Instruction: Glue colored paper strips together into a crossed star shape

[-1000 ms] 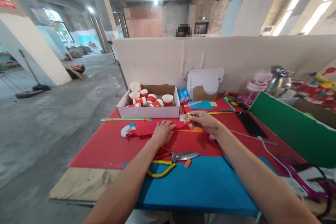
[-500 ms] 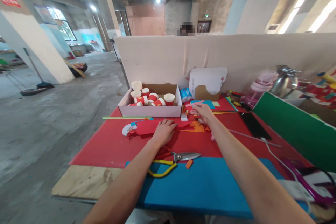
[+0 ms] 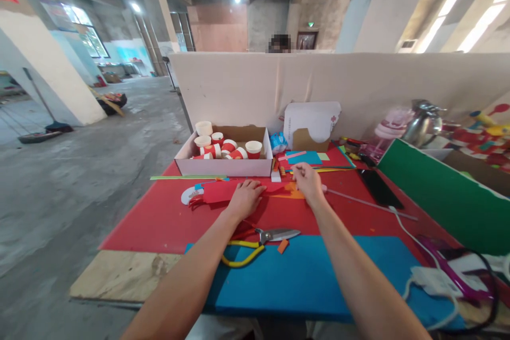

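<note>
My left hand [image 3: 247, 200] lies flat, fingers stretched out, on a strip of red paper [image 3: 218, 192]. My right hand [image 3: 309, 185] is closed above a piece of orange paper [image 3: 289, 192], its fingertips pressed together; whatever is in them, if anything, is too small to make out. Closer to me rests a pair of scissors [image 3: 244, 263] with yellow handles, blades pointing right. Beside the blades is a small orange scrap [image 3: 282, 246]. A white oval piece [image 3: 189, 196] sticks out past the left end of the red strip.
A white box [image 3: 223, 168] of red-and-white paper cups stands behind my hands. Blue paper [image 3: 305, 158] lies at the back. To the right are a thin pink stick [image 3: 370, 204], a phone [image 3: 381, 188] with a cable, and a green-sided box [image 3: 442, 202]. A white partition [image 3: 342, 79] rises behind.
My right hand has drawn back slightly toward me, its fingers more curled, and the pink stick's near end now shows beside it. The left hand stays on the red paper. The view has shifted slightly.
</note>
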`<state>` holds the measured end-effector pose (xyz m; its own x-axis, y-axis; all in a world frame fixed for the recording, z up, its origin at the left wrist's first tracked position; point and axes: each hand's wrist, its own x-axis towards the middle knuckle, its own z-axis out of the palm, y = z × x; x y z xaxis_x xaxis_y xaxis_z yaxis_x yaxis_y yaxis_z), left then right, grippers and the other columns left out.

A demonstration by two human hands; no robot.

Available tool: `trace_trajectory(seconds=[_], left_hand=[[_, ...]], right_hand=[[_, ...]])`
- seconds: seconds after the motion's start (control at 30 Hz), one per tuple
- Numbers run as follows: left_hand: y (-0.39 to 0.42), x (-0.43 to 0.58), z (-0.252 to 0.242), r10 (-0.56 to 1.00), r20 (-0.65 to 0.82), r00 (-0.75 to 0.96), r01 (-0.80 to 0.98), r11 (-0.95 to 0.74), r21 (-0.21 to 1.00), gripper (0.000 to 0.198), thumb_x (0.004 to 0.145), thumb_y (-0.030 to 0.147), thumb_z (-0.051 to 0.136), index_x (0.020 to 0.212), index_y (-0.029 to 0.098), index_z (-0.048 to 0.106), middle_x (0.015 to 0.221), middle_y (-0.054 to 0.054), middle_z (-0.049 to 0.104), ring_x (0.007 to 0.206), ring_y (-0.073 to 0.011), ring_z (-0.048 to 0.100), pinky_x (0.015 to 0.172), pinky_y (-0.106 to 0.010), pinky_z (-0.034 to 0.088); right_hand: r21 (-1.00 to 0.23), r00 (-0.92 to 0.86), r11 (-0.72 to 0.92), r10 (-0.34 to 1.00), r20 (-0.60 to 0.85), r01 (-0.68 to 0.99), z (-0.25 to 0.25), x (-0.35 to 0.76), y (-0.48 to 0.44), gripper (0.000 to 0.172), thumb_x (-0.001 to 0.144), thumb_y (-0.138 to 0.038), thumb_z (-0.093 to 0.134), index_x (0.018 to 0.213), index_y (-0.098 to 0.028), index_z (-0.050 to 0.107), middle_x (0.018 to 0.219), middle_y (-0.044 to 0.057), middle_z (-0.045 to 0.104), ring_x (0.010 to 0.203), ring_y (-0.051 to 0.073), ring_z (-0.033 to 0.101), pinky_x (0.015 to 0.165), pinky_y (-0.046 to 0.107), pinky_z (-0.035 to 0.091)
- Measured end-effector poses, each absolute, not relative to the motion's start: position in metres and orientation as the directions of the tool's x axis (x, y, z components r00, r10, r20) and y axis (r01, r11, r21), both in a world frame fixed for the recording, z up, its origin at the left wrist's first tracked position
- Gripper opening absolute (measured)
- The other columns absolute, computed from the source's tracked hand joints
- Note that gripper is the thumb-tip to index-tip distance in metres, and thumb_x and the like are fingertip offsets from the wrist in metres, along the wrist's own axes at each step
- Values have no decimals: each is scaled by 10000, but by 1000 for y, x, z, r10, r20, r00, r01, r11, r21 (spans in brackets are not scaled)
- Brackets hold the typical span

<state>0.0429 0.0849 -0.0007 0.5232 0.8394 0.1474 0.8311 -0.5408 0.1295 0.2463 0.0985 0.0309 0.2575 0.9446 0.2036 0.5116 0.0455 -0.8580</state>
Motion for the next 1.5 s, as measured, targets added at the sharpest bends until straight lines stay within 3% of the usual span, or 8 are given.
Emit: trace_trajectory(seconds=[0.17, 0.33, 0.63, 0.77, 0.93, 1.17, 1.33, 1.5], left_hand=[[83, 44, 4, 840, 126, 527, 830, -541, 134, 383, 853, 240, 435, 1230, 255, 502, 1263, -80, 502, 1138, -241, 423, 923, -415, 374], [84, 46, 7, 835, 121, 536, 825, -549, 132, 370, 856, 236, 432, 1219, 254, 501, 1252, -78, 506, 1144, -242, 419, 923, -416, 370], [85, 46, 2, 836, 148, 528, 826, -546, 142, 374, 855, 230, 420, 1221, 258, 491, 1260, -69, 502, 1147, -244, 410, 925, -421, 359], [86, 45, 2, 854, 236, 464, 847, -506, 164, 364, 855, 273, 441, 1214, 248, 498, 1291, -69, 479, 1182, -241, 387, 973, -415, 324], [81, 46, 14, 808, 438, 394, 816, -526, 238, 343, 876, 225, 390, 1188, 237, 532, 1279, -74, 491, 1213, -224, 367, 1001, -400, 307], [76, 48, 23, 842, 505, 190, 250, -539, 804, 305, 868, 341, 432, 932, 149, 660, 832, -79, 649, 801, -177, 573, 739, -292, 452], [78, 49, 23, 909, 196, 368, -147, -151, 978, 341, 783, 396, 568, 969, 121, 647, 734, -44, 628, 570, -95, 492, 551, -228, 395], [77, 50, 23, 889, 192, 415, -165, -134, 977, 247, 705, 340, 664, 782, 107, 637, 683, -40, 611, 587, -88, 493, 564, -217, 379]], right_hand=[[-286, 9, 54, 977, 213, 957, 53, 269, 176, 251, 828, -170, 428, 904, -182, 667, 990, 93, 664, 918, 213, 596, 742, 262, 414], [-56, -125, 129, 989, 78, 990, 40, 264, 218, 367, 821, -95, 420, 1113, -220, 604, 1111, 106, 621, 972, 236, 590, 765, 286, 409], [-65, -130, 142, 979, 156, 988, 33, 266, 209, 237, 841, -153, 419, 902, -181, 647, 1009, 126, 649, 997, 246, 568, 757, 292, 396], [-504, 116, 101, 917, 381, 858, 62, 275, 191, 201, 830, -319, 496, 795, -164, 620, 824, 92, 676, 896, 232, 598, 763, 315, 426], [-981, 188, 172, 964, 187, 94, 80, 262, 124, 193, 707, -354, 660, 760, -185, 585, 705, 8, 655, 662, 132, 613, 651, 253, 488], [-737, -90, -178, 983, -158, -652, 38, 201, 50, 199, 626, -234, 763, 694, -164, 590, 616, -39, 583, 482, 30, 492, 604, 176, 522], [-597, -357, -383, 919, -168, -705, 22, 191, 50, 80, 743, -133, 630, 691, -142, 570, 566, -52, 504, 385, -7, 336, 379, 79, 376], [-634, -461, -495, 856, -236, -594, 20, 195, 51, 105, 766, -105, 566, 666, -132, 548, 540, -53, 473, 348, -17, 278, 299, 65, 242]])
